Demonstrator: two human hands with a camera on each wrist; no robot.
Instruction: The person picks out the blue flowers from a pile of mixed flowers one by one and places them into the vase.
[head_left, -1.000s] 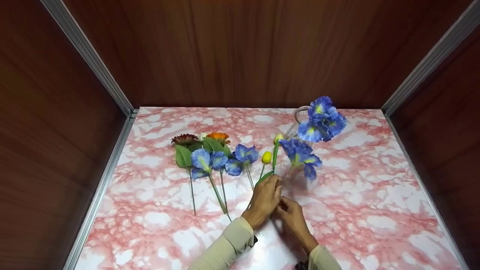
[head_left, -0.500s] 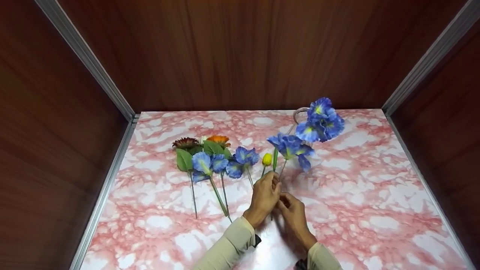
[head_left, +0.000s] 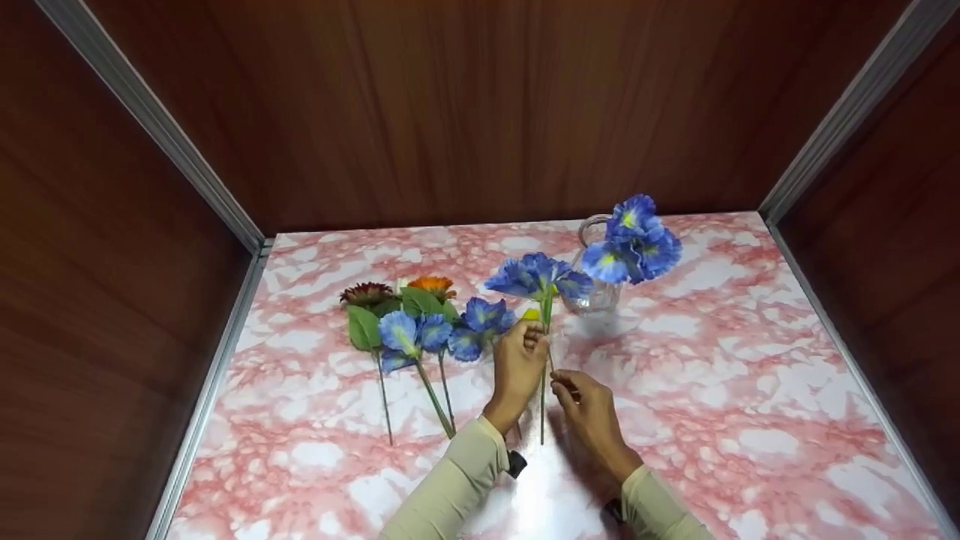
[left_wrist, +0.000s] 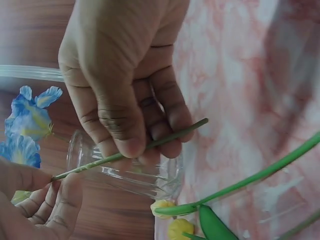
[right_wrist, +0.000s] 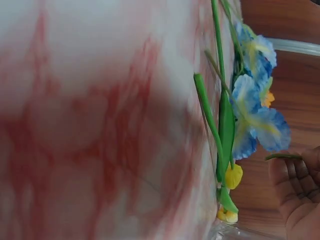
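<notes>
My left hand (head_left: 520, 367) pinches the stem of a blue artificial iris (head_left: 536, 276) not far below its bloom. Lower on that stem, my right hand (head_left: 589, 409) pinches with thumb and fingertips. In the left wrist view the thin green stem (left_wrist: 170, 138) runs from the left hand (left_wrist: 42, 207) through the fingers of the right hand (left_wrist: 127, 85), and its cut end pokes out beyond them. Behind it stands a clear glass vase (head_left: 592, 298) with a blue iris (head_left: 636, 244) in it. A yellow tulip (head_left: 531, 314) is mostly hidden behind the left hand.
Left of the hands lie several artificial flowers on the pink-and-white marbled tabletop (head_left: 712, 390): a dark red one (head_left: 367, 293), an orange one (head_left: 433, 286), and blue irises (head_left: 400, 332). Brown wood-patterned panels (head_left: 480, 112) enclose the table's back and sides.
The held iris has swung left and back, its bloom now standing above the left hand and uncovering the glass vase. The left hand has moved slightly towards the back; the right has shifted little.
</notes>
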